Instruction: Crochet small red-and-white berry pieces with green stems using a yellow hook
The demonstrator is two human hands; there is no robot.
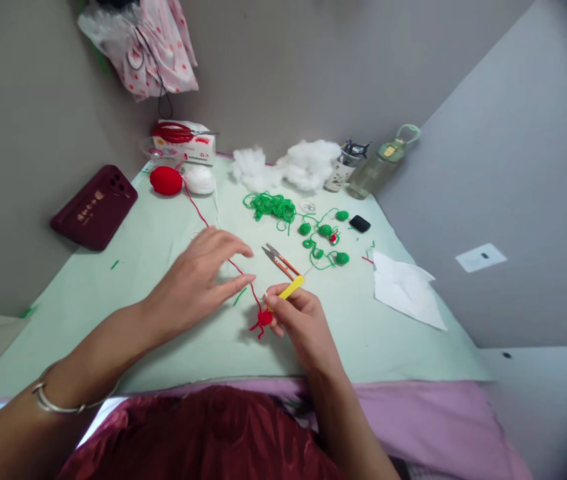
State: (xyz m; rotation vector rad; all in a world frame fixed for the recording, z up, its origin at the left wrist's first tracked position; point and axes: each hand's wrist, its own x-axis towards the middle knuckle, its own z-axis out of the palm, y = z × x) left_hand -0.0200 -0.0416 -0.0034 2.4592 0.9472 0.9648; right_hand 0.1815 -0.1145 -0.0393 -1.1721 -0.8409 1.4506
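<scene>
The red piece [264,319], seemingly barely begun, is held with a yellow hook [292,288] in the right hand [303,320]; the left hand [208,267], grip wide, hovers beside red yarn [234,266]. Green balls [324,230] beyond look finished.

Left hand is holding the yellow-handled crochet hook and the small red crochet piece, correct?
Not the left hand: the head view shows the right hand holding the yellow-handled crochet hook and the small red crochet piece.

A greenish bottle [374,172] stands just beside a patterned cup [338,177]
</scene>
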